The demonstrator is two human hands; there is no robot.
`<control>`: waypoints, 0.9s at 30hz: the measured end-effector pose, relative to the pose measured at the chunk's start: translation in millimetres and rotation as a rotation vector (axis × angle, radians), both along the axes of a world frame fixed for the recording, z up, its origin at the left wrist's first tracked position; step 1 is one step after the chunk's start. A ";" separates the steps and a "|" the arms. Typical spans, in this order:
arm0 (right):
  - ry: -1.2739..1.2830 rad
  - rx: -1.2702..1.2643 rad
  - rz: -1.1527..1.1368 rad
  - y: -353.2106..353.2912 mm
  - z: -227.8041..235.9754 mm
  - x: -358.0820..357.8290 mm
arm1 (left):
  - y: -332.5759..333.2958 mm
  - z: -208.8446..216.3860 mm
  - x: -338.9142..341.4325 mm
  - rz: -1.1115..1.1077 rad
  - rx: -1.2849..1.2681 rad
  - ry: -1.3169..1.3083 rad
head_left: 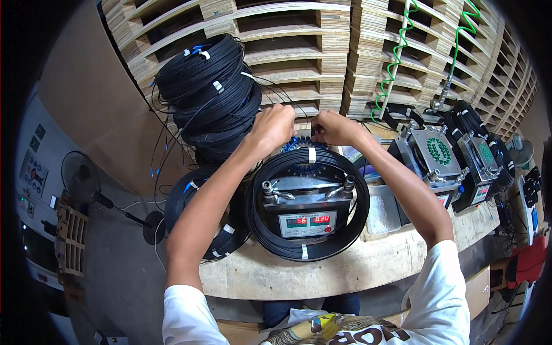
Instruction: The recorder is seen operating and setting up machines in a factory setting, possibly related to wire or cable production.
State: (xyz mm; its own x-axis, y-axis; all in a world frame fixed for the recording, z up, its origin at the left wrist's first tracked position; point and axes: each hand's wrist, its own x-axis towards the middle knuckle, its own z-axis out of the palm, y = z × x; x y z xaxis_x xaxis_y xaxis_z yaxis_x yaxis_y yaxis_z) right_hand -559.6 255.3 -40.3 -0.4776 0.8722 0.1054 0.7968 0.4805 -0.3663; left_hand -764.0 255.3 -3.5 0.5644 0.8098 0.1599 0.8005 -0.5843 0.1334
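Note:
A coil of black cable (257, 230), tied with white bands, rings the front of a bench machine (305, 198) with a lit red display. Behind the coil's upper edge, blue connectors (294, 144) stand in a ring on top of the machine. My left hand (276, 125) is at the left of these connectors, fingers closed; whatever lies in them is hidden. Beside it, my right hand (334, 129) pinches something small and dark at the far side of the ring. Its exact kind cannot be made out.
Stacked black cable coils (213, 98) rise at the left behind my forearm, with loose ends hanging. Two similar machines (434, 152) stand at the right near a clear plastic tray (382, 210). Wooden pallets (287, 52) form the back, and a fan (80, 172) stands left.

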 end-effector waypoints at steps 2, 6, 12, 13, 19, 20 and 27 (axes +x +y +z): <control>0.003 0.000 -0.003 -0.3 -0.6 0.8 | 1.2 -0.2 -0.6 -0.001 -0.037 -0.025; 0.005 0.007 0.001 0.6 -1.1 2.1 | 2.2 -4.8 2.5 -0.032 -0.033 -0.047; 0.015 0.022 0.012 -0.5 -1.8 -0.2 | 3.0 -16.4 16.0 0.006 0.065 -0.024; 0.031 0.023 0.006 -0.8 -2.1 1.9 | 3.0 -16.3 17.6 0.019 0.055 -0.030; 0.291 -0.453 0.078 8.8 25.6 24.8 | 29.7 -13.4 -0.4 -0.096 -0.260 -0.036; 0.479 -0.415 -0.008 13.9 24.7 38.3 | 36.4 -13.6 -4.8 -0.256 -0.308 -0.130; -0.029 -0.649 -0.324 62.8 16.6 36.3 | 52.4 -28.2 12.1 -0.237 -0.530 -0.113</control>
